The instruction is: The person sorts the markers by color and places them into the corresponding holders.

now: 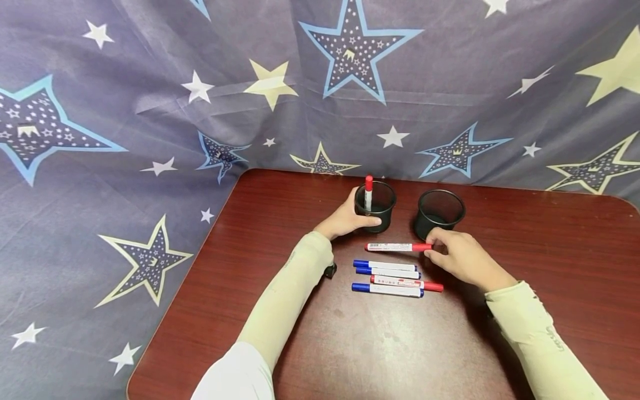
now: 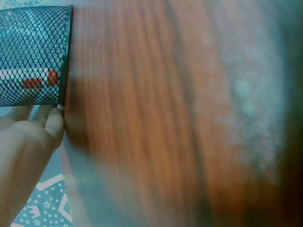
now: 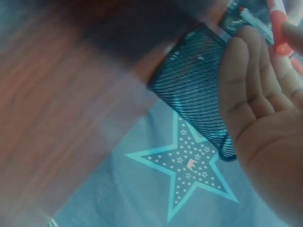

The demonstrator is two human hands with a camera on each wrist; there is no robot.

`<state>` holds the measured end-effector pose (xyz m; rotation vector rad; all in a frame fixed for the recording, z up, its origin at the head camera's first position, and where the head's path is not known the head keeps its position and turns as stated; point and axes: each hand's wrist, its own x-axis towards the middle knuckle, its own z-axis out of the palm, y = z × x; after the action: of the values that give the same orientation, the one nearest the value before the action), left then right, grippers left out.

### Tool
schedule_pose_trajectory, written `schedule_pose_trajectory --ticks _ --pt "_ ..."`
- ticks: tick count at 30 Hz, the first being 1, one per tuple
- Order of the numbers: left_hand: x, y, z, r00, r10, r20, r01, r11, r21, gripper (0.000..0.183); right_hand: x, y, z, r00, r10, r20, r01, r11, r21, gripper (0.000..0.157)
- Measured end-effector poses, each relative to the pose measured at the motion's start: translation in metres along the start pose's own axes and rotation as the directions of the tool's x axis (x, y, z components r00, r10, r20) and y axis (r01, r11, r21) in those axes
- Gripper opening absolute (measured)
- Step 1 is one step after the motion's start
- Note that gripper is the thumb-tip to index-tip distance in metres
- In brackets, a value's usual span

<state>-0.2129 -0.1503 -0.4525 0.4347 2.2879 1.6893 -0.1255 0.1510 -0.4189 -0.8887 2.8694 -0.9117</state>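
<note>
Here I look down on a reddish-brown tabletop (image 1: 310, 339) backed by star-printed cloth (image 1: 165, 183). The left hand's grip (image 1: 350, 215) curls round a mesh cup (image 1: 386, 219) containing an upright red marker (image 1: 368, 193). The right hand's grip (image 1: 460, 255) pinches another red marker (image 1: 395, 247) by one end, near a second mesh cup (image 1: 424, 225) and four more markers (image 1: 395, 273).

A slim red-and-white marker (image 1: 368, 193) is set in a round black mesh cup (image 1: 384, 215), placed left of another cup (image 1: 438, 213); nearer, slim blue-and-white markers (image 1: 392, 290) are laid.
</note>
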Motion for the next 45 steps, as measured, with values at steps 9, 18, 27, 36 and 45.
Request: schedule_pose_trajectory --ticks 9,18,27,36,45 --pt "-0.014 0.031 -0.002 0.999 -0.018 0.031 0.017 1.0 0.013 0.091 0.001 -0.016 -0.011 0.991 -0.036 -0.126 0.046 0.996 0.077 0.02" --pt "-0.013 0.026 -0.002 1.0 -0.016 0.022 0.016 1.0 0.002 0.092 0.004 -0.028 -0.023 0.982 -0.041 -0.182 0.065 0.99 0.128 0.023" --pt "0.002 -0.007 0.003 0.999 0.005 -0.036 -0.005 1.0 0.007 0.09 0.005 -0.032 -0.028 0.966 -0.052 -0.253 0.099 0.979 0.178 0.024" --pt "0.0 -0.004 0.003 0.999 -0.006 -0.04 0.007 1.0 0.024 0.089 0.007 -0.041 -0.034 0.962 -0.027 -0.273 0.095 0.966 0.24 0.021" --pt "0.001 -0.005 0.003 0.999 -0.003 -0.036 0.004 1.0 0.021 0.09 0.013 -0.048 -0.04 0.956 -0.013 -0.292 0.084 0.969 0.232 0.02"
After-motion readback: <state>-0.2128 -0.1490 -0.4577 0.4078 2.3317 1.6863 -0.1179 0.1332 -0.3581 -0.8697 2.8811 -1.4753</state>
